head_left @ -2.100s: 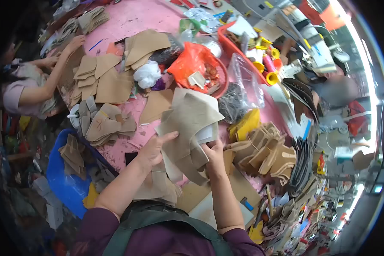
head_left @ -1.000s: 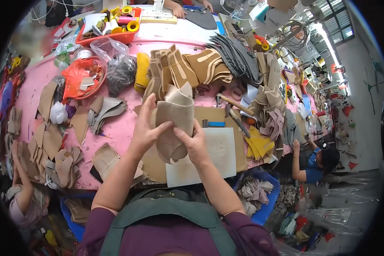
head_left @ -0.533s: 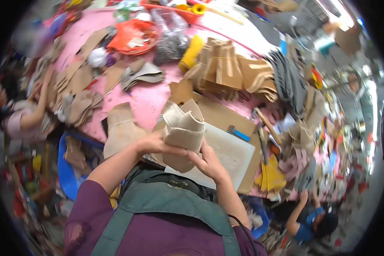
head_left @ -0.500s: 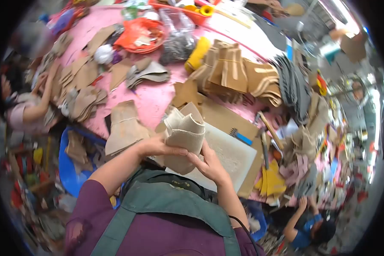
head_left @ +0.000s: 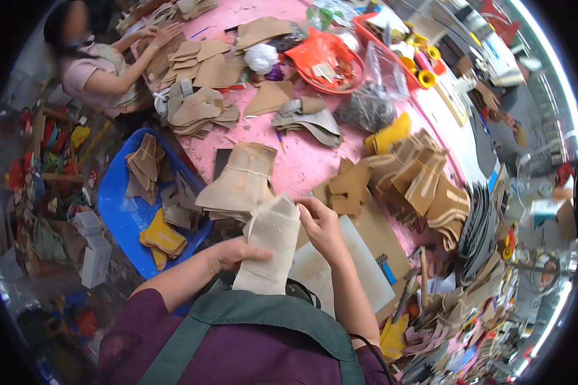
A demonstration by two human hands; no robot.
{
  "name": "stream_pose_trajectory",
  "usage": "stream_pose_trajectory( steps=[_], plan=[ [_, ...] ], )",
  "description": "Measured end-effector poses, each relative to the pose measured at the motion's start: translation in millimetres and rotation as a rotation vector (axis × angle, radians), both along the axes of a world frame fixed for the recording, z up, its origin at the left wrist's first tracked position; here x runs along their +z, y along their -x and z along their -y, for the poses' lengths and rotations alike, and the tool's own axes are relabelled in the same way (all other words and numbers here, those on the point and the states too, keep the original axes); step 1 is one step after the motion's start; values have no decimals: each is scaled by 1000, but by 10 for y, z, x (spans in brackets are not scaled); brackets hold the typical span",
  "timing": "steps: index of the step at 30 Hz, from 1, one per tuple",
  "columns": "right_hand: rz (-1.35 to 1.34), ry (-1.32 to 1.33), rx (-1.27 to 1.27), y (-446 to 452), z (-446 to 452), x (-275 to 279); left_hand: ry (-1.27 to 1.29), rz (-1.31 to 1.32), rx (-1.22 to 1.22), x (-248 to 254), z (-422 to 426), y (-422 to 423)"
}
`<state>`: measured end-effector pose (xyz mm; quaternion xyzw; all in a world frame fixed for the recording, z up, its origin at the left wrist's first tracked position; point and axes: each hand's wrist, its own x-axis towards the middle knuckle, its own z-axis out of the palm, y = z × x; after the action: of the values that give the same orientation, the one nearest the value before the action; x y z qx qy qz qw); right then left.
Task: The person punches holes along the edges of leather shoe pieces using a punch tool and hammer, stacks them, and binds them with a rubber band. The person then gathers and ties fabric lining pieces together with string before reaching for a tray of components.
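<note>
My left hand (head_left: 243,251) grips the lower left side of a cream piece that looks like leather (head_left: 273,247), thumb across its front. My right hand (head_left: 321,223) pinches the upper right edge of this piece with thumb and fingers. The piece hangs upright just before my apron, its upper end folded or layered. Right behind it lies a bundle of tan cut pieces (head_left: 241,176) tied with a band. A whitish cutting board (head_left: 359,266) lies under and beside my right forearm, on brown cardboard (head_left: 392,247).
A blue tub (head_left: 119,208) with tan and yellow pieces stands at left. Stacks of brown cut pieces (head_left: 424,179), a red basket (head_left: 353,83) and a hammer (head_left: 424,276) lie on the pink table (head_left: 295,163). A co-worker (head_left: 103,70) sits at far left.
The view has turned, showing more of the left side. The cream piece, earlier curled over between both hands, is now opened out lengthwise; my right hand has moved up to its top edge.
</note>
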<state>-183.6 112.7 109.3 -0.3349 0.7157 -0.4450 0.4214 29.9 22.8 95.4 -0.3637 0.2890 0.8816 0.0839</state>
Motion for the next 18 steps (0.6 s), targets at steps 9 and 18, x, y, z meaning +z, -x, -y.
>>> stream_pose_trajectory(
  steps=[9,18],
  plan=[
    [-286,64,98,49,1571,-656,112,-14,215,57,816,-485],
    [-963,28,106,269,3695,-1841,403,-18,615,-202,1301,-1117]
  ],
)
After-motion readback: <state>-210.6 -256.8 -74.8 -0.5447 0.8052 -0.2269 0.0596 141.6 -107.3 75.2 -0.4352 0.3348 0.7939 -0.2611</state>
